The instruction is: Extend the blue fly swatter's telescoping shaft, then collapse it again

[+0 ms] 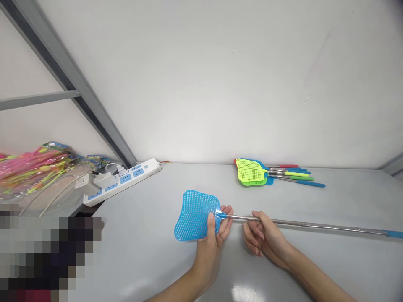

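Observation:
A blue fly swatter (197, 216) with a perforated plastic head lies across both hands, its long metal rod extended toward the right edge. My left hand (211, 235) pinches the base of the head, thumb on top and fingers behind the neck. Farther along the rod, my right hand (262, 237) is curled loosely round the metal shaft. The blue grip of the swatter (393, 234) is cut off by the frame at the right. Beyond my hands, a stack of fly swatters (252, 171) in yellow, green, blue and red rests by the wall, handles pointing right.
A white power strip (126, 178) with plugs and cables lies at the table's left edge. Plastic-wrapped pink and yellow items (40, 170) are piled at far left. A grey metal frame (91, 105) stands against the white wall (201, 84). The lower left corner is pixelated.

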`<act>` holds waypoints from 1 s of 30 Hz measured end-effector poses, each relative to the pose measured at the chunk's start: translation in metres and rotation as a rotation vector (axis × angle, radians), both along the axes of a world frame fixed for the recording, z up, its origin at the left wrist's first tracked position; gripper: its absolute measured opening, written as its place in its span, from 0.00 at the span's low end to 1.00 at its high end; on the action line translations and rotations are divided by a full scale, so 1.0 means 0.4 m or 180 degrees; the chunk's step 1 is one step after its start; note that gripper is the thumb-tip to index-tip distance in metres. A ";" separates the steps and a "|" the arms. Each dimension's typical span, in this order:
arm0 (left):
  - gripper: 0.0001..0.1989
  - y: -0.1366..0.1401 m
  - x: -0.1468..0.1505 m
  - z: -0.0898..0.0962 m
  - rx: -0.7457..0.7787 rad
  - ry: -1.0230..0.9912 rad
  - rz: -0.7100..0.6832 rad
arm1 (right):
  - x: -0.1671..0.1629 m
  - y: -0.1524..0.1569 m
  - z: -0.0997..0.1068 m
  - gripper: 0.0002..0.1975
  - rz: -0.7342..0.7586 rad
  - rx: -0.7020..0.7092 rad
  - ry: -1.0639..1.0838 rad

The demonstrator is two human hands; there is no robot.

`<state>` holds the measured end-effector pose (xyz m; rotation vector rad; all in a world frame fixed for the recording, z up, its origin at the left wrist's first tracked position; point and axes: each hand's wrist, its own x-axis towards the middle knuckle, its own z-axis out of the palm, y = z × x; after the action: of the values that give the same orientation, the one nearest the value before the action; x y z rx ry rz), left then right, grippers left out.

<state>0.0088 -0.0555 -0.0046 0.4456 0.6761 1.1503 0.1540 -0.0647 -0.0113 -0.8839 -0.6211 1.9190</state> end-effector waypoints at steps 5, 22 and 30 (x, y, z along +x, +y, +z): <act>0.17 -0.003 0.000 -0.001 0.0059 -0.0044 -0.0035 | -0.005 -0.001 0.002 0.21 0.0006 -0.0001 0.0003; 0.16 -0.011 0.009 -0.001 0.0078 -0.0091 -0.0074 | -0.017 -0.001 -0.009 0.22 0.0001 0.0147 0.0134; 0.16 -0.014 0.012 -0.003 0.0113 -0.0078 -0.0120 | -0.023 0.002 -0.010 0.23 0.0020 0.0118 0.0208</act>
<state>0.0136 -0.0611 -0.0056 0.4719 0.6244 1.1319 0.1448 -0.0637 -0.0151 -0.7936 -0.6191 1.9281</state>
